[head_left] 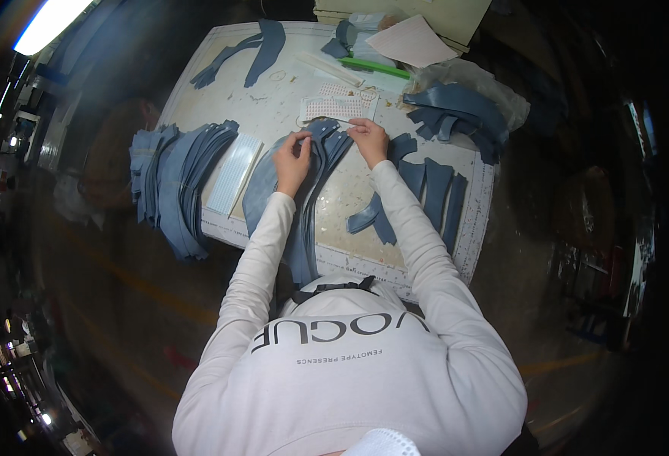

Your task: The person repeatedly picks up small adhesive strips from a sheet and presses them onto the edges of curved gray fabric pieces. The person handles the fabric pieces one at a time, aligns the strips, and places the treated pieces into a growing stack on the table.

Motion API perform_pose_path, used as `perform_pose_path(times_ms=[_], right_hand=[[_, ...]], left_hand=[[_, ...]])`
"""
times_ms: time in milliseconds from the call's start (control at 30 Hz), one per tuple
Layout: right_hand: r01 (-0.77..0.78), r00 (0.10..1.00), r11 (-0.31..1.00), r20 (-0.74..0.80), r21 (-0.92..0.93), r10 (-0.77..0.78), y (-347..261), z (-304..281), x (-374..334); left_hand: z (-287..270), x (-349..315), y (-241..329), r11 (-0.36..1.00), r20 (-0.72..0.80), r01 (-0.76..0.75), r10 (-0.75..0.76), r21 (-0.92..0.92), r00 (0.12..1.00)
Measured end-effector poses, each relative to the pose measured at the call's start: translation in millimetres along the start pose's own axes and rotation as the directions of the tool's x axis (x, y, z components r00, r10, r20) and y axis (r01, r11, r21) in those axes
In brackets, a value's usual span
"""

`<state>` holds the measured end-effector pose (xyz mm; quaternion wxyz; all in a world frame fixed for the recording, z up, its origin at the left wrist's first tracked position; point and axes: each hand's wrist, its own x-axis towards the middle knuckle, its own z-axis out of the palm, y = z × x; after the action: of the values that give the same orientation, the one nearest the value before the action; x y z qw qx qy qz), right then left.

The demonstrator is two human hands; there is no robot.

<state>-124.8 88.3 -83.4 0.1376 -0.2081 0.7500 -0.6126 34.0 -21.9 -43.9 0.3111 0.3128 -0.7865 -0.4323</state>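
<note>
A fanned stack of curved blue cut pieces (311,205), fabric or leather, lies on the table in front of me. Small pale dots, like stickers, show at its far ends. My left hand (292,163) is over the stack's left side, fingers curled and thumb drawn in; what they hold, if anything, is too small to name. Beside the stack's far right tip, my right hand (370,141) has thumb and forefinger pinched together, on something I cannot make out. Just beyond both hands lies a white sheet with rows of small red marks (333,108).
Bundled blue pieces (182,182) overhang the table's left edge beside a pale striped strip (234,175). More blue pieces (439,190) lie under and beyond my right forearm. Farther back are a green tool (376,68), a paper sheet (412,41) and a plastic bag (494,87).
</note>
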Motion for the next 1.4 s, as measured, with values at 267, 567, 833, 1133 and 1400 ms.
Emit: perform_pose_path(times_ms=[267,567,833,1133,1400], right_hand=[[0.001,0.991,0.995,0.130,-0.102,0.013,0.8,1.3,-14.0],[0.262,0.958,0.929,0.185,-0.262,-0.218,-28.4,6.6,-16.5],[0.262,0.952,0.850,0.265,-0.457,-0.150,-46.8,28.9,-16.8],[0.215,0.972,0.921,0.163,-0.325,-0.169,-21.6,-3.6,-10.2],[0.310,0.950,0.865,0.096,-0.394,-0.297,-17.4,4.6,-35.5]], left_hand=[[4.0,-3.1,-12.6,1.000,-0.006,0.026,-0.026,0.011,1.000],[-3.5,3.1,2.6,0.955,-0.325,-0.153,0.064,-0.254,0.943],[-11.4,2.4,8.1,0.995,-0.198,-0.097,0.100,0.029,0.975],[3.7,-5.6,10.7,0.947,0.042,-0.271,0.268,0.171,0.963],[19.4,-9.1,11.9,0.917,0.090,-0.305,0.291,0.256,0.952]])
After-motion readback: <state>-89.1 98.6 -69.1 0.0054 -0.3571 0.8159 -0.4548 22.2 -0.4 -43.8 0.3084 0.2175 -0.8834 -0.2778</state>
